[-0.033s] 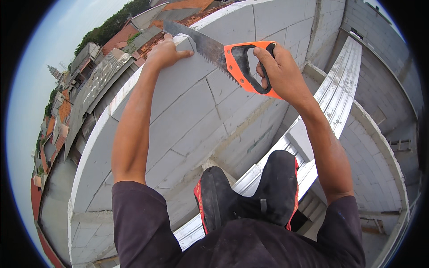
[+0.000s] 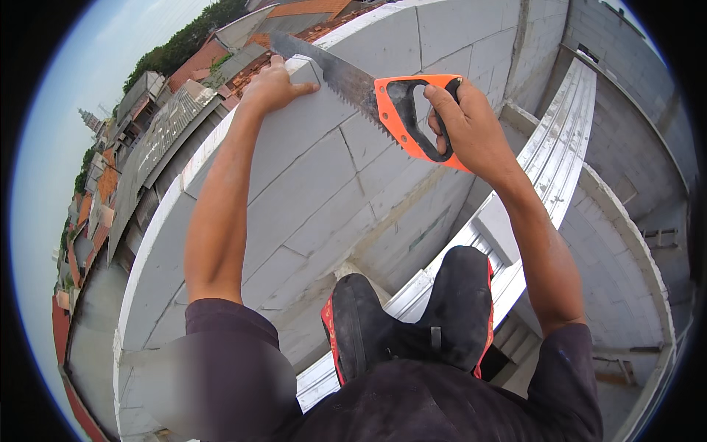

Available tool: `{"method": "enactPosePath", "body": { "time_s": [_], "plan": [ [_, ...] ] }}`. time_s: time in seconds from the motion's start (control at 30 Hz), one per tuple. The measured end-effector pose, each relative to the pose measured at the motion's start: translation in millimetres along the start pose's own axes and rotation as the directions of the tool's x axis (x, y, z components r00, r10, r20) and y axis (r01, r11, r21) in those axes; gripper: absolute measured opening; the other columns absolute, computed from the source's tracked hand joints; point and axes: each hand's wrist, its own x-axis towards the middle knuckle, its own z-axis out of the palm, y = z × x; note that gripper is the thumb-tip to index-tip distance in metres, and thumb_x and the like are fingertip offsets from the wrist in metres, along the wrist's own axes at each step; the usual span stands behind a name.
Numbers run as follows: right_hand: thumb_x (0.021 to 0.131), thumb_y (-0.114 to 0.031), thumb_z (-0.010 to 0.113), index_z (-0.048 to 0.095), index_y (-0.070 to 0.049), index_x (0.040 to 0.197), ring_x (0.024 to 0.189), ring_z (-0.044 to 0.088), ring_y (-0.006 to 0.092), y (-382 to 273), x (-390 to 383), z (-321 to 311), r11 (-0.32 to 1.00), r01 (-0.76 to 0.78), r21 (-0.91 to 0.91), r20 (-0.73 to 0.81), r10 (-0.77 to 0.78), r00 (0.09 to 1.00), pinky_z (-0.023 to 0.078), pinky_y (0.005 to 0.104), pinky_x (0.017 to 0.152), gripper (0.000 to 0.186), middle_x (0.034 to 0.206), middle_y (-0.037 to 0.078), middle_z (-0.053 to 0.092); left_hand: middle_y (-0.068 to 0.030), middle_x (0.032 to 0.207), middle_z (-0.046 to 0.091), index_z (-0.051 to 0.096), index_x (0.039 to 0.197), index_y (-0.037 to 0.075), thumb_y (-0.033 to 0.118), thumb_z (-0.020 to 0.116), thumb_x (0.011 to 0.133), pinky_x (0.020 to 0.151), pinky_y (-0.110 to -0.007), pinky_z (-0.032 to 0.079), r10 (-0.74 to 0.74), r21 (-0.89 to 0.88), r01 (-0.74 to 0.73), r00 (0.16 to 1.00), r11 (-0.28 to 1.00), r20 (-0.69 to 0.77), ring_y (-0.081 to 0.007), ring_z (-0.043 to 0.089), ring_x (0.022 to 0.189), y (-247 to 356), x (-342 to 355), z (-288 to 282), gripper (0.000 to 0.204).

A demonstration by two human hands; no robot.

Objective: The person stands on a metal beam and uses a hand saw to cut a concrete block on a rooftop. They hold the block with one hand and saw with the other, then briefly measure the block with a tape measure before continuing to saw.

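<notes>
The right hand (image 2: 465, 131) is closed around the handle (image 2: 388, 110) of a handsaw (image 2: 361, 87), fingers wrapped through the black-lined grip opening and thumb laid along its side. The handle looks like stiff plastic, and its dark lining may well be softer and grippier; that loop is the sound place to take hold. The saw should be light in one hand, though its thin steel blade (image 2: 340, 76) will probably flex and bind if twisted, and the coarse toothed edge is no place for fingers. The blade reaches up and left across the top edge of a grey block wall (image 2: 309, 169); how deep it sits there, I cannot tell. Just beside it, the left hand (image 2: 276, 87) is spread over that edge, fingers over the top and thumb apart on the near face. The blocks look rigid, dry and likely crumbly at their corners, so a broad, flat hold suits them better than a pinch. I can read no lettering on the saw or blocks. Farther out, the trousers (image 2: 453, 317) carry pale marks on their red trim, too small to make out, above ribbed metal planks (image 2: 563, 132).
</notes>
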Motion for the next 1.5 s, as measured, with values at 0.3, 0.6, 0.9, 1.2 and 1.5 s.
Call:
{"method": "enactPosePath", "body": {
  "time_s": [0.3,0.6,0.9,1.2,1.5],
  "plan": [
    [0.108,-0.03,0.052,0.056,0.002,0.098,0.051,0.054,0.0096,-5,0,-15,1.0,-0.013,-0.027,0.01,0.013,1.0,0.043,0.0277,0.05,0.033,0.065,0.0,0.052,-0.0344,0.136,0.061,0.041,0.148,-0.011,0.07,0.083,0.074,0.108,-0.051,0.051,-0.023,-0.045,0.027,0.996,0.999,0.088,-0.0463,0.062,0.128,16,2,-12,0.117],
    [0.111,-0.03,0.052,0.059,0.004,0.116,0.05,0.05,0.0058,-17,-92,-69,0.998,-0.041,0.04,-0.027,0.042,0.999,0.039,0.0222,0.05,0.035,0.069,0.0,0.055,-0.0315,0.132,0.065,0.044,0.145,-0.008,0.069,0.082,0.075,0.104,-0.051,0.052,-0.047,-0.083,0.053,0.997,0.995,0.068,-0.0422,0.065,0.125,0,2,-4,0.112],
    [0.106,-0.03,0.057,0.062,0.004,0.119,0.054,0.05,0.0059,0,-186,-94,1.0,-0.016,0.022,-0.228,0.021,0.973,0.037,0.0215,0.052,0.036,0.071,0.002,0.058,-0.0337,0.137,0.062,0.042,0.152,-0.008,0.075,0.078,0.073,0.109,-0.047,0.049,-0.045,-0.119,0.048,0.999,0.992,0.029,-0.0409,0.063,0.13,17,-6,-15,0.12],
    [0.104,-0.024,0.057,0.059,0.002,0.117,0.055,0.051,0.007,-52,-202,-120,0.992,-0.121,0.032,-0.194,0.125,0.973,0.039,0.0228,0.055,0.029,0.071,0.002,0.059,-0.0301,0.144,0.059,0.044,0.155,-0.001,0.074,0.073,0.079,0.113,-0.047,0.045,-0.063,-0.158,0.068,0.997,0.985,0.04,-0.0417,0.058,0.135,16,-14,-26,0.11],
    [0.096,-0.03,0.069,0.063,0.001,0.113,0.051,0.052,0.0091,-61,-261,-166,0.984,-0.176,0.04,-0.16,0.18,0.971,0.04,0.0247,0.049,0.036,0.07,0.005,0.062,-0.0301,0.138,0.062,0.044,0.155,0.003,0.072,0.067,0.087,0.109,-0.05,0.047,-0.074,-0.141,0.082,0.995,0.987,0.062,-0.0431,0.06,0.131,16,-14,-26,0.1]
  ]
}}
